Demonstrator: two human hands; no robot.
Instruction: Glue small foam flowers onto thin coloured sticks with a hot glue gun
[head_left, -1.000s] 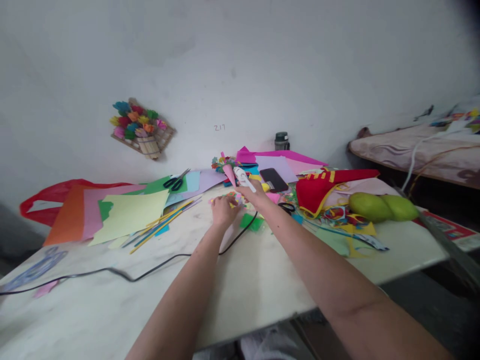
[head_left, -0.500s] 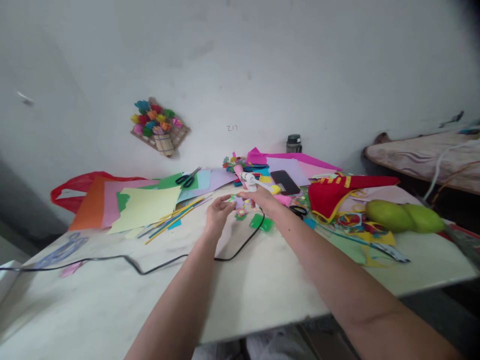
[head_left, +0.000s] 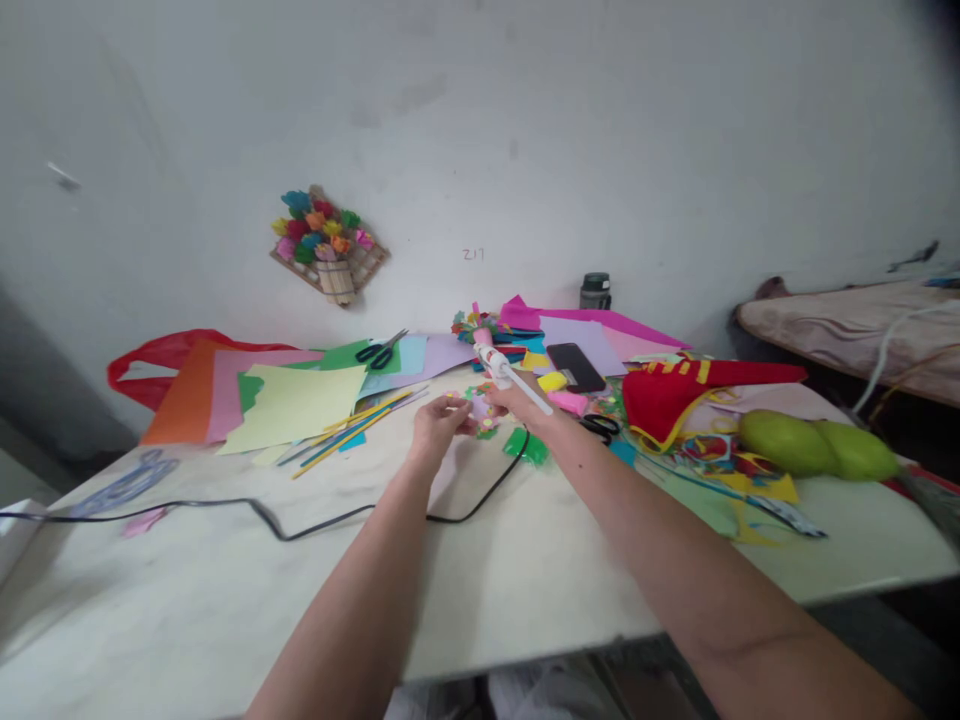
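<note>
My right hand (head_left: 519, 396) is wrapped round a white and pink glue gun (head_left: 493, 362); a pale glue stick (head_left: 529, 391) sticks out of its back, over my wrist. My left hand (head_left: 436, 424) has its fingers closed on the edge of a paper flower piece (head_left: 481, 408) in lilac, pink, green and yellow. The fingers of my right hand are close to that piece too; whether they touch it I cannot tell. Just below lies a bright green packet (head_left: 526, 446). The gun's black cord (head_left: 300, 533) runs left across the table.
Coloured paper sheets (head_left: 300, 405) and thin coloured sticks (head_left: 349, 437) lie at the left, with scissors (head_left: 381, 350) behind. To the right are a phone (head_left: 575, 368), black-handled scissors (head_left: 600, 427), red cloth (head_left: 667, 395) and green fruits (head_left: 787, 443). A flask (head_left: 595, 291) stands by the wall.
The glue gun has tilted in my right hand, and its glue stick now shows more fully, slanting down to the right. The whole view has shifted slightly.
</note>
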